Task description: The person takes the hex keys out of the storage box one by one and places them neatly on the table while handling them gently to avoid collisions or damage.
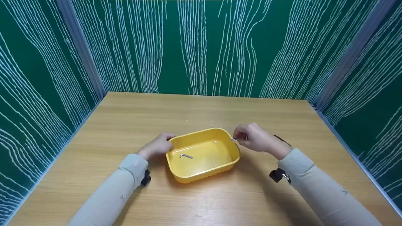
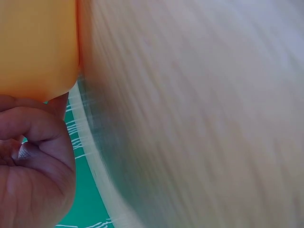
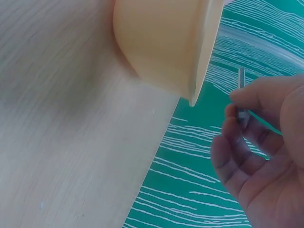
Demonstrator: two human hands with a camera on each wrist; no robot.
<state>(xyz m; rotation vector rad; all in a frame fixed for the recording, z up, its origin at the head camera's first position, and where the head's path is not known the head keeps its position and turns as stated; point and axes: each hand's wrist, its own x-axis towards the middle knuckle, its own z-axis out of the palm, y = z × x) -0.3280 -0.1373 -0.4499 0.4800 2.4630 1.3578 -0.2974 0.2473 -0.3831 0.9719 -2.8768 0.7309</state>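
A yellow plastic bin (image 1: 209, 157) sits on the table in front of me, turned slightly. My left hand (image 1: 159, 145) grips its left end, the thumb over the rim and the fingers against the outside wall. Inside, toward the left, lies a small L-shaped Allen key (image 1: 187, 156). Between thumb and fingertips, my right hand (image 1: 256, 138) pinches another small metal Allen key (image 3: 242, 78) right at the bin's right rim. Its straight end sticks out past the thumb, while the rest is partly covered by the fingers.
The wooden table (image 1: 132, 113) is bounded by green panels (image 1: 171, 62) with white wavy lines at the back and both sides. Tiny pale specks (image 1: 211, 121) lie behind the bin. A black device (image 1: 276, 175) hangs at the right wrist.
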